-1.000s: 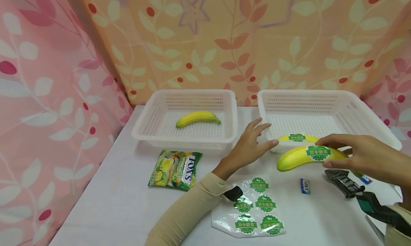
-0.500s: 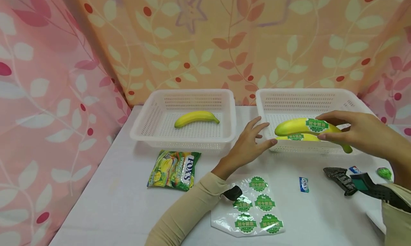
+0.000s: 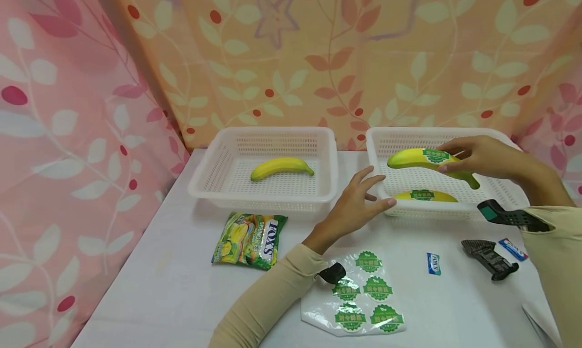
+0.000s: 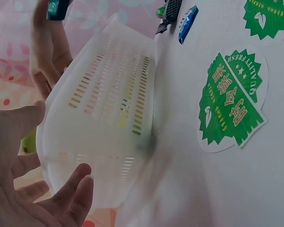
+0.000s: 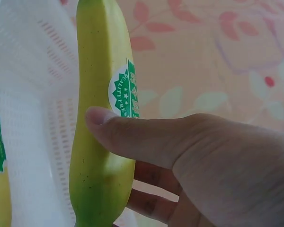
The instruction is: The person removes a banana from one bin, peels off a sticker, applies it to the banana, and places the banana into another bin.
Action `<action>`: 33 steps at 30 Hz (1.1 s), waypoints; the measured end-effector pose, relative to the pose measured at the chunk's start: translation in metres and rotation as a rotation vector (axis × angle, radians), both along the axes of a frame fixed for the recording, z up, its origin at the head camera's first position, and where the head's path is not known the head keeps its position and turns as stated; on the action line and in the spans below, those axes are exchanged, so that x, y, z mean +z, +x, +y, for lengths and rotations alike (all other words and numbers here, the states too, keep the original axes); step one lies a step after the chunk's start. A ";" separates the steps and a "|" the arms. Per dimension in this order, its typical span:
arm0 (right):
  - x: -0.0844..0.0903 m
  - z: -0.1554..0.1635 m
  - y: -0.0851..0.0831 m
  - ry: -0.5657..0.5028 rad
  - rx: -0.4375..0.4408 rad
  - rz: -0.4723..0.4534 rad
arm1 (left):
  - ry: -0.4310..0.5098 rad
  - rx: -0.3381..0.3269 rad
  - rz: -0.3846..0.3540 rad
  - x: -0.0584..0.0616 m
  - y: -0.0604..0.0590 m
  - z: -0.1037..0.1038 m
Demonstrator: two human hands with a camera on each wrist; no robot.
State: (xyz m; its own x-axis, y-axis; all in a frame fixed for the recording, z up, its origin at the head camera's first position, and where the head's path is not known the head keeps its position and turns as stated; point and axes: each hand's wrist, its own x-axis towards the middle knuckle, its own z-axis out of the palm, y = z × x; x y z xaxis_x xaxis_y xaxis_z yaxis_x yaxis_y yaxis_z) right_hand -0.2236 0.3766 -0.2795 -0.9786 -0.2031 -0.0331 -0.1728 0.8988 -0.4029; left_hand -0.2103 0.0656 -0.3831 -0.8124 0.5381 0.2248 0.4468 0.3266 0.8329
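My right hand (image 3: 486, 156) grips a yellow banana (image 3: 411, 158) near its stem end, over the right white basket (image 3: 454, 206). The thumb presses one side of this banana (image 5: 102, 142), which bears a green and white sticker (image 5: 120, 92). Inside that basket, by the front wall, lies another stickered banana (image 3: 436, 196). My left hand (image 3: 350, 206) has its fingers spread at the basket's front left corner. In the left wrist view, the thumb and fingers (image 4: 75, 189) of this hand lie right at the basket's rim (image 4: 45, 127).
A left white basket (image 3: 218, 186) holds one banana (image 3: 282, 168) with no sticker showing. In front lie a green candy bag (image 3: 247, 239), a sticker sheet (image 3: 327, 320), a small blue packet (image 3: 434, 263), a black wrapper (image 3: 490, 259) and another blue packet (image 3: 514, 249).
My right hand has carried the stickered banana up and away from me, from in front of the right basket to above its inside. The left hand stays at the basket's corner.
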 end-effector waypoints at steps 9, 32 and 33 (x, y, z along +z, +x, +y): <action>-0.023 0.011 -0.031 0.008 -0.004 -0.252 | -0.005 0.011 -0.032 0.001 0.000 0.002; -0.040 0.006 -0.046 0.036 -0.046 -0.470 | -0.028 0.021 -0.025 -0.001 0.001 0.002; -0.041 0.006 -0.045 0.030 -0.046 -0.471 | -0.032 0.021 -0.024 -0.001 0.001 0.002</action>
State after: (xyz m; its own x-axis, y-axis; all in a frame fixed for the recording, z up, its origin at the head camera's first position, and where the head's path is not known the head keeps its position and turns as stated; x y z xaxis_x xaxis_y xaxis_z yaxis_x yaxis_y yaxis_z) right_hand -0.2690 0.3831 -0.3200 -0.8637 -0.1522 -0.4805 0.0626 0.9135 -0.4019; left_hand -0.2097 0.0676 -0.3840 -0.8282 0.5278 0.1885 0.4200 0.3620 0.8322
